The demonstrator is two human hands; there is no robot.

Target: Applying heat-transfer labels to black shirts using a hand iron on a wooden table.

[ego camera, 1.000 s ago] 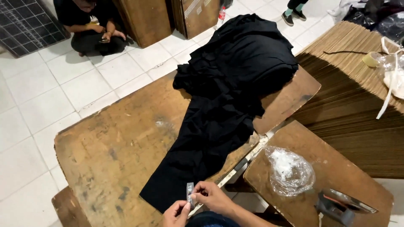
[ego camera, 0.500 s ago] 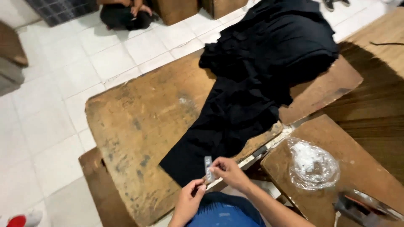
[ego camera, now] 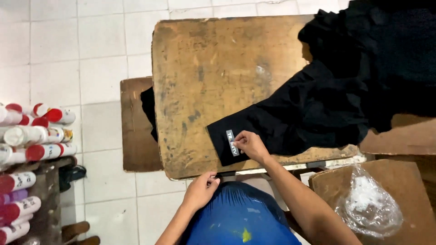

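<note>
The small grey label (ego camera: 231, 142) lies on the near corner of the black garment (ego camera: 313, 109), close to its hem, and your right hand (ego camera: 250, 145) has its fingertips pinched together on the label's right edge, pressing it to the cloth. The garment sprawls from that corner up to the right across the worn wooden counter (ego camera: 204, 68), where it bunches into a dark heap.

Your left hand (ego camera: 200, 190) hangs loosely curled below the counter's near edge, just above your blue-clad lap; you cannot tell from here whether it holds anything. To the right, a clear plastic bag (ego camera: 370, 204) of white pieces rests on a second brown board. At far left, a rack of spray cans (ego camera: 32, 145) with red and white caps lies in rows, and white floor tiles (ego camera: 54, 54) fill the rest.

The label could go on crooked, I judge: only 1 hand steadies it, and the loose cloth beneath may creep or wrinkle if you press unevenly.

Compared with 0.5 s earlier, both hands no longer work the label together at the counter's edge; the left has dropped away, the label now sits flat on the fabric, and your view has swung to look squarely down.
</note>
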